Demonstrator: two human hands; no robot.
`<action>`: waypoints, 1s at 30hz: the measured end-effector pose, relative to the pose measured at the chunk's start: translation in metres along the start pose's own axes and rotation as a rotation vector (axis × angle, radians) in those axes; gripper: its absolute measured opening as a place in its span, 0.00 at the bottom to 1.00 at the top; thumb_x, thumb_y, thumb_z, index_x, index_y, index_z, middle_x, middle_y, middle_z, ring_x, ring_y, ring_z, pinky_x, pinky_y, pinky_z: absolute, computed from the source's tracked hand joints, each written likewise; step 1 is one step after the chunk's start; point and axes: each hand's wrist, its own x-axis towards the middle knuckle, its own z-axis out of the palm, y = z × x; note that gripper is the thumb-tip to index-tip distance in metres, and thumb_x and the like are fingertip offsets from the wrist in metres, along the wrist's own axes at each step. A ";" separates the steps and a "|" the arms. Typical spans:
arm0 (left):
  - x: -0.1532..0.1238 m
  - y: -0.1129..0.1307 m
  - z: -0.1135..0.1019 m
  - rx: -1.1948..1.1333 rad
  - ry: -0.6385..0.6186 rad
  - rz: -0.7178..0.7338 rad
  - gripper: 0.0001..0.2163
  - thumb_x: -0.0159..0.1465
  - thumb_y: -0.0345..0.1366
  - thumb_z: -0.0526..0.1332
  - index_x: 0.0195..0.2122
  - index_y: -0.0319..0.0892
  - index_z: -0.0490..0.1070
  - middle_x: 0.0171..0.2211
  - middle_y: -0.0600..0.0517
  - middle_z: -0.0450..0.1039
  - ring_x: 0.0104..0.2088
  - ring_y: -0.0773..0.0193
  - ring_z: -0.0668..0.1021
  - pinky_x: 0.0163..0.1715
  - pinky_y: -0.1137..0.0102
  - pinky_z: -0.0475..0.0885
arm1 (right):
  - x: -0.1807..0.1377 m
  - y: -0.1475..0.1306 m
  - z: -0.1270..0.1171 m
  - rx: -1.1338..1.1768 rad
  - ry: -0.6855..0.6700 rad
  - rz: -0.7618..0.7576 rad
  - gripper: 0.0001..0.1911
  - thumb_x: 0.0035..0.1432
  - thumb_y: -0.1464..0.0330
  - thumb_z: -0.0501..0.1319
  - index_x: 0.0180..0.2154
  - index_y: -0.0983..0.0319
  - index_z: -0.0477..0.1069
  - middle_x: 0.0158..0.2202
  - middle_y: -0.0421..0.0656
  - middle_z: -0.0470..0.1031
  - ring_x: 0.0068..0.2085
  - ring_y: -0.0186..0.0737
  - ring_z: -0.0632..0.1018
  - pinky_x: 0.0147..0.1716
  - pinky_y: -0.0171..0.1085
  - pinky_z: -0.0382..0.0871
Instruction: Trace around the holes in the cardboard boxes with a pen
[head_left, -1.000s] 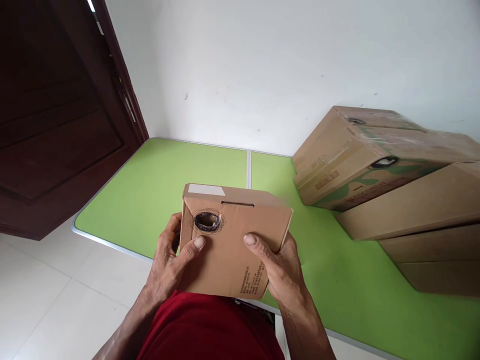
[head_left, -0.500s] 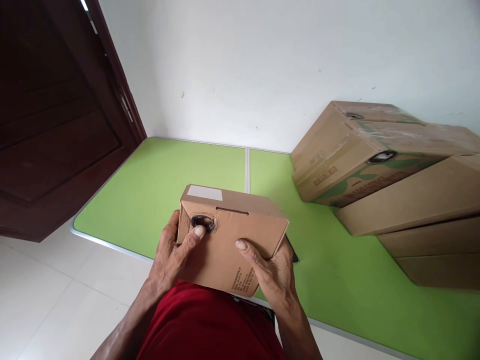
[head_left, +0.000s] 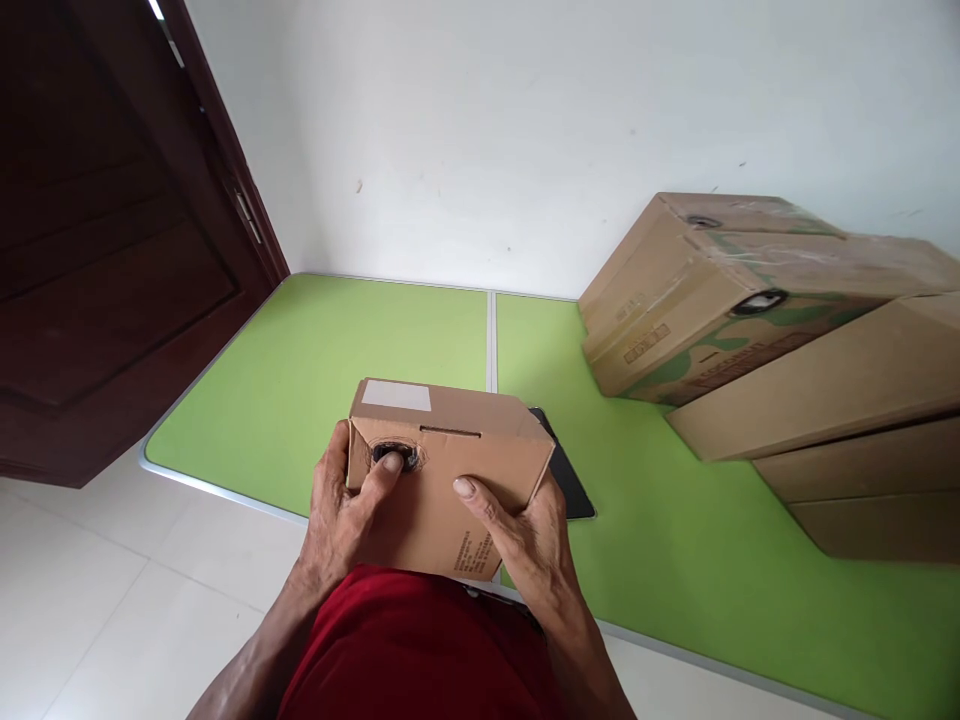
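Observation:
Between my two hands is a small brown cardboard box (head_left: 431,500), tilted over the near edge of the green table. It has a white label (head_left: 396,396) on its upper side, a narrow slot, and a rough hole (head_left: 396,455) ringed with dark pen scribbles. My left hand (head_left: 341,500) grips the left side, its thumb tip at the hole. On the right side, my right hand (head_left: 529,530) clasps the box, thumb lying on the front face. The other fingers of both hands are mostly hidden by the box.
A flat black object (head_left: 571,480) lies on the green table (head_left: 375,330), partly behind the small box. Several large cardboard boxes (head_left: 712,320) stand at the right. A white wall (head_left: 465,130) is behind the table, a dark red door (head_left: 112,250) at the left.
Both hands have shifted the box slightly left, exposing more of the black object. My left thumb now covers more of the hole's lower part.

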 end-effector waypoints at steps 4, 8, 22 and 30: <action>-0.002 0.012 0.001 0.004 -0.077 -0.007 0.23 0.65 0.58 0.70 0.49 0.44 0.78 0.46 0.44 0.85 0.40 0.52 0.83 0.34 0.66 0.78 | -0.003 0.006 0.006 0.071 0.043 0.046 0.42 0.52 0.49 0.80 0.63 0.58 0.75 0.49 0.54 0.88 0.49 0.61 0.90 0.46 0.50 0.89; -0.003 0.017 0.004 0.017 -0.127 0.040 0.21 0.67 0.56 0.69 0.50 0.44 0.75 0.44 0.47 0.86 0.39 0.55 0.84 0.34 0.68 0.77 | -0.006 0.008 0.007 0.084 0.087 0.079 0.44 0.51 0.47 0.80 0.64 0.59 0.75 0.47 0.53 0.90 0.46 0.61 0.91 0.44 0.50 0.90; -0.008 0.017 0.008 0.029 -0.095 0.114 0.25 0.66 0.57 0.71 0.54 0.43 0.75 0.41 0.47 0.86 0.40 0.55 0.85 0.33 0.69 0.79 | -0.004 0.001 0.002 0.056 0.138 0.087 0.41 0.50 0.47 0.79 0.60 0.59 0.78 0.46 0.53 0.90 0.46 0.62 0.90 0.45 0.51 0.89; -0.010 0.019 0.012 0.002 -0.108 0.184 0.19 0.67 0.51 0.70 0.51 0.44 0.73 0.39 0.49 0.86 0.37 0.57 0.85 0.32 0.70 0.81 | -0.003 -0.002 -0.001 0.042 0.154 0.053 0.40 0.46 0.51 0.80 0.58 0.59 0.78 0.47 0.53 0.88 0.46 0.60 0.89 0.46 0.51 0.89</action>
